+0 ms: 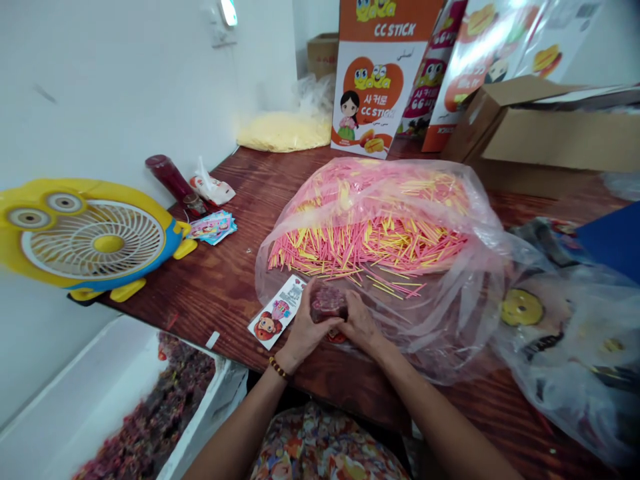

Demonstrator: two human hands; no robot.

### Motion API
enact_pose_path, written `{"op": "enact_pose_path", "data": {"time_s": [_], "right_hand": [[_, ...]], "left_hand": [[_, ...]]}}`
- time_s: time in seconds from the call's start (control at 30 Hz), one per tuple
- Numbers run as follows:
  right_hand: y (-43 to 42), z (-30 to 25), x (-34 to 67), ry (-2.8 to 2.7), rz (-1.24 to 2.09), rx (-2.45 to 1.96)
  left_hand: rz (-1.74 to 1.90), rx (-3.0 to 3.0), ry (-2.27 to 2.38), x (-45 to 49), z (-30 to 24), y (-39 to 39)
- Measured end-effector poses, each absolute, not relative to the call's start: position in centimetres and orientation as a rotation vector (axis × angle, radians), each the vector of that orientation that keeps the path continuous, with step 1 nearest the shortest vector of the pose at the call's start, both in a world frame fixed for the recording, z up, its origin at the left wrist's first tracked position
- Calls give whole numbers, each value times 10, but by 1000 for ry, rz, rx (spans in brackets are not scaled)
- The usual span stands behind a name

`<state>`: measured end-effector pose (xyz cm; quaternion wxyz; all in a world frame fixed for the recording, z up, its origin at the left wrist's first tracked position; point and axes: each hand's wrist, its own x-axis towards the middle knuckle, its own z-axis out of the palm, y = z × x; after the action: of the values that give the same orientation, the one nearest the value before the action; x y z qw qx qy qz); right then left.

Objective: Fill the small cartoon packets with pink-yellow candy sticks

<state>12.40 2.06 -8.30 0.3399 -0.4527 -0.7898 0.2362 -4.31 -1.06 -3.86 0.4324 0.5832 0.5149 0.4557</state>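
Observation:
My left hand (pixel 306 333) and my right hand (pixel 361 325) are closed on opposite sides of a dark red, block-shaped bundle (pixel 328 301), just above the table's near edge. Its exact kind cannot be made out. Below it, a bit of red printed material (pixel 336 335) shows between my hands. Close to my left fingers lies a white printed card (pixel 277 313) with a cartoon girl's head. Beyond both hands, a clear pink plastic bag (pixel 475 200) spreads open, full of thin pink and yellow sticks (pixel 345 240). Several loose sticks (pixel 395 283) lie at the bag's mouth.
On the left stand a yellow minion-shaped fan (pixel 107 243), a dark red bottle (pixel 170 175) and a tissue pack (pixel 213 189). A white bin (pixel 65 380) with dark red pieces sits below. Printed cartons (pixel 367 100) and an open cardboard box (pixel 555 143) occupy the back right.

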Motion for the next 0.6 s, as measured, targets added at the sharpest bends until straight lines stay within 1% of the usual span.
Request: {"op": "enact_pose_path", "data": {"time_s": [0.2,0.47,0.53,0.6], "right_hand": [[19,-87,123,-2048,640,-1209],[16,-88,128,-2218,345,-997],[17,-88,128,-2243,347,-998],[16,-81,128,-2232,437,-1018]], "left_hand": [[1129,1400,1270,-41,-45,-8],[1149,1395,1241,-40,-52,-10],[1152,1382,1249,-39,-56,-9],[1179,1336,1224,-40,-52,-9]]}}
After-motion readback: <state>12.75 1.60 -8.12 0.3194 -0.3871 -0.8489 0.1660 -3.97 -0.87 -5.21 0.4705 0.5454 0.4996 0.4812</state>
